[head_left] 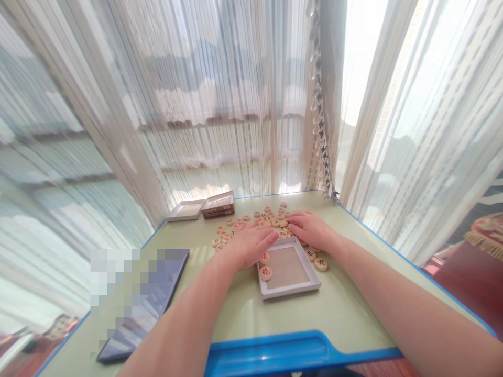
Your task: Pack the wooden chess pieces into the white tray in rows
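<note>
Round wooden Chinese chess pieces (223, 233) with red or black characters lie scattered over the middle of the table. Palm down, my left hand (251, 243) rests over some of them, fingers stretched out, beside the left rim of a shallow white box tray (291, 293). Two pieces with red characters, one of them a red piece (266, 273), sit along the tray's left side; the rest of its bottom is bare. My right hand (310, 229) lies flat over pieces past the tray's far right corner, its fingers extended. Black-lettered pieces (321, 264) lie beside the tray's right edge. Both hands hide several pieces.
At the far left of the green table (243, 319) stand a stack of small brown boxes (218, 204) and a white tray (186, 210). A dark flat device (168, 283), partly pixelated, lies at left. A blue trough (267, 356) lines the near edge. Sheer curtains (236, 131) hang behind.
</note>
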